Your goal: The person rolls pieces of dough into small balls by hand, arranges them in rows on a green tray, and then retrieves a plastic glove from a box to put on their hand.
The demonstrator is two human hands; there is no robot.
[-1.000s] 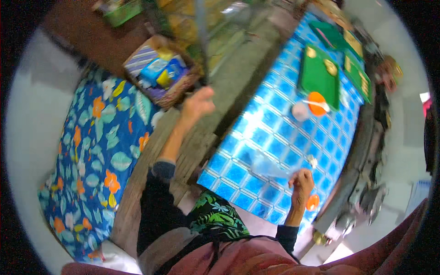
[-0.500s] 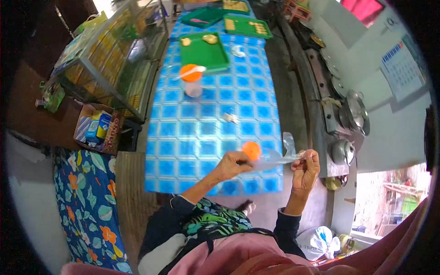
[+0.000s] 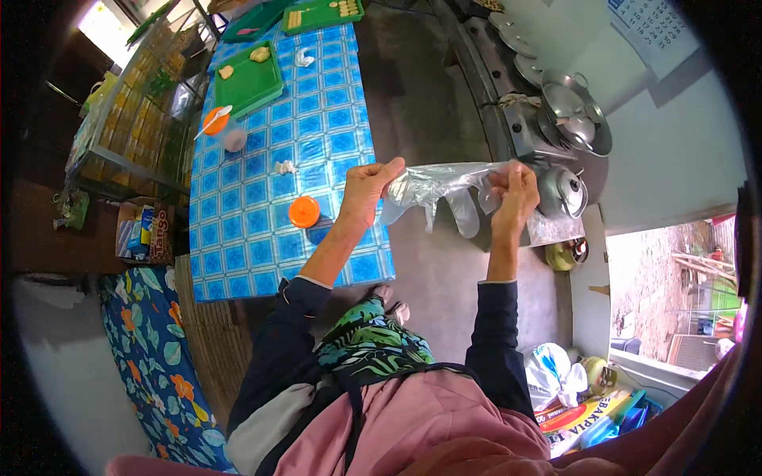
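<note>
A clear disposable plastic glove [image 3: 448, 181] is stretched sideways between my hands, over the floor just off the table's right edge. Its loose finger parts dangle below. My left hand [image 3: 365, 194] pinches one end between thumb and fingers. The other end is gripped by my right hand [image 3: 516, 197], close to the stove side. An orange-lidded container [image 3: 304, 212] stands on the blue checked table [image 3: 230, 258], left of my left hand. A small crumpled white piece [image 3: 285, 167] lies farther up the table.
Farther off are an orange container [image 3: 216, 121] with a white spoon across it, a cloudy cup [image 3: 234, 140] and a green tray [image 3: 248, 79] with dough. To the right, a lidded pot [image 3: 563, 193] and a large pan [image 3: 575, 111] stand along the stove [image 3: 520, 127].
My view has swung right, so the table sits farther left. Both hands have come up off the table's near right corner, and the glove is now spread wider between them.
</note>
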